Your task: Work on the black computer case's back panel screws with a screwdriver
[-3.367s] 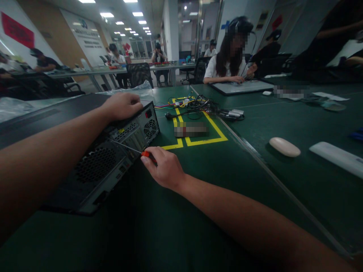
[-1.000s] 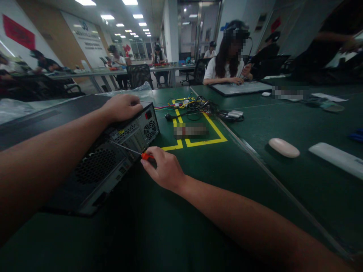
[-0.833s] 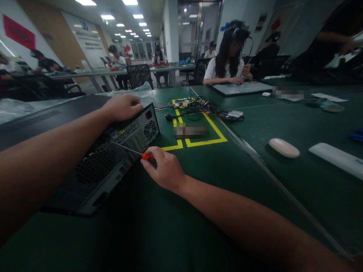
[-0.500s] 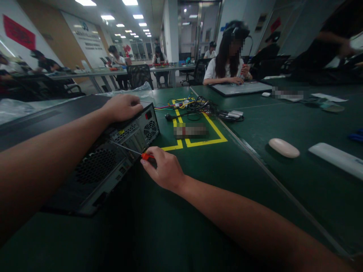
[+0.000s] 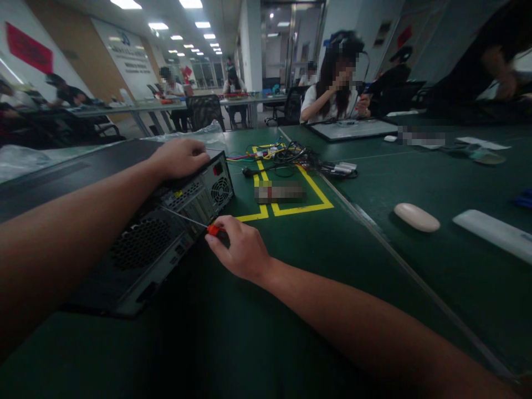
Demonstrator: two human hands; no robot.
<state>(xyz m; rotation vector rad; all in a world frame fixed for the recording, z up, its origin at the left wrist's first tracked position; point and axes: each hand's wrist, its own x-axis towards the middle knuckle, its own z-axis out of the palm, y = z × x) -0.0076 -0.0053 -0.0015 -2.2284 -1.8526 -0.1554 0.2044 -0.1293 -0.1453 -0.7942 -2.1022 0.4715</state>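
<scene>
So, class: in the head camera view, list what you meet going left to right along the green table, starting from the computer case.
computer case → screwdriver → right hand → yellow tape marking → white mouse → white keyboard

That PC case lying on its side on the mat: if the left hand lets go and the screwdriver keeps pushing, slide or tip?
Tipping seems unlikely: the computer case lies flat on its broad side on the green mat. It looks like sheet metal, so probably stiff and fairly heavy. A slide seems possible: the screwdriver in the right hand presses its rear panel, and the left hand braces its top edge.
</scene>
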